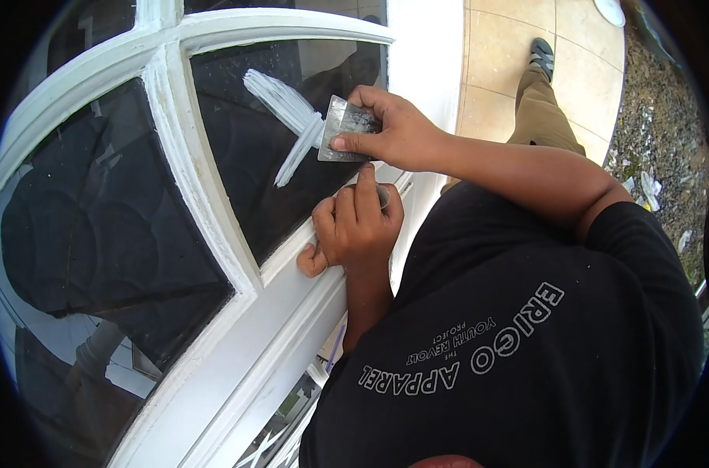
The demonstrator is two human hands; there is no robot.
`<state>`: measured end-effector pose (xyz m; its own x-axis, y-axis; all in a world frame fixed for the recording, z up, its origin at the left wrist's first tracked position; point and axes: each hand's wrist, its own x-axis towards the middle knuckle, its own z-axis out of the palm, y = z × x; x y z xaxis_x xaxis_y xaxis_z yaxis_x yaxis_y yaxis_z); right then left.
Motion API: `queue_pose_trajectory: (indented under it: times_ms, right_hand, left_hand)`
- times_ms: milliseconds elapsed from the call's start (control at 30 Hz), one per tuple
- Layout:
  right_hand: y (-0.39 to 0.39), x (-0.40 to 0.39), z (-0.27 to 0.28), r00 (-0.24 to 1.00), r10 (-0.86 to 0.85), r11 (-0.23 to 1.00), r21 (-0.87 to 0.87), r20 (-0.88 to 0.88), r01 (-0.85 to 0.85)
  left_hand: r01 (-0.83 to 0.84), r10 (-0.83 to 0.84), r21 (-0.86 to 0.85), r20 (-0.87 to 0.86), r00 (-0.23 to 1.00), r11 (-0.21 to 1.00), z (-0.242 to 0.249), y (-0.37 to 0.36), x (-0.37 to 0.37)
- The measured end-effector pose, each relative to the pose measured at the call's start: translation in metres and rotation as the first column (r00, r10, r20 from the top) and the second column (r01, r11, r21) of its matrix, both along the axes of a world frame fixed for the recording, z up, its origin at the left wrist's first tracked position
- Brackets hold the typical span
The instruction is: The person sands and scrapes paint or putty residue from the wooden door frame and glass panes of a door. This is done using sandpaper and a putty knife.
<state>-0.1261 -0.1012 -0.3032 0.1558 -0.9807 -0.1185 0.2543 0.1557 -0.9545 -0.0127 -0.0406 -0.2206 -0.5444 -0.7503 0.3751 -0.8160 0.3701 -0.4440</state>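
Note:
My right hand (393,129) grips a thin, flat metal scraper plate (340,129) between thumb and fingers, its surface smudged grey. The plate's left edge meets white smears (288,109) on a dark glass pane (245,168). One smear slants down from the upper left; a narrower one runs to the lower left. Just below, my left hand (358,226) is closed beside the white frame (272,269), its index finger reaching up near the plate's lower edge. A small, rounded grey thing (383,196) shows between its thumb and fingers, mostly hidden, and I cannot make out its kind.
White bars (194,148) divide the dark panes, and the left pane (97,218) carries reflections. My black shirt (510,343) fills the lower right. Beyond are beige floor tiles (588,47), my shoe (542,58), and gravelly ground (651,132) with white scraps.

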Motion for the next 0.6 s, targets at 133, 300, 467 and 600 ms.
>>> queue_pose_trajectory:
  times_ms: [133,300,467,600]
  right_hand:
    - [0.0,-0.003,-0.006,0.999,0.034,0.997,0.074,-0.001,-0.034]
    - [-0.007,-0.005,-0.005,0.993,-0.006,1.0,0.013,-0.121,0.008]
    - [-0.011,-0.004,-0.012,0.998,-0.033,0.999,-0.014,-0.062,0.032]
    - [-0.014,-0.004,-0.019,0.998,-0.039,0.999,0.022,-0.053,0.04]
  left_hand:
    - [-0.004,0.004,0.024,0.015,1.0,1.0,0.004,0.0,0.0]
    - [0.005,-0.005,0.046,-0.005,1.0,0.999,0.003,0.001,0.0]
    - [0.01,-0.009,0.061,-0.007,1.0,0.998,0.002,-0.001,0.0]
    - [0.007,-0.008,0.058,0.013,1.0,0.998,0.002,0.001,0.0]
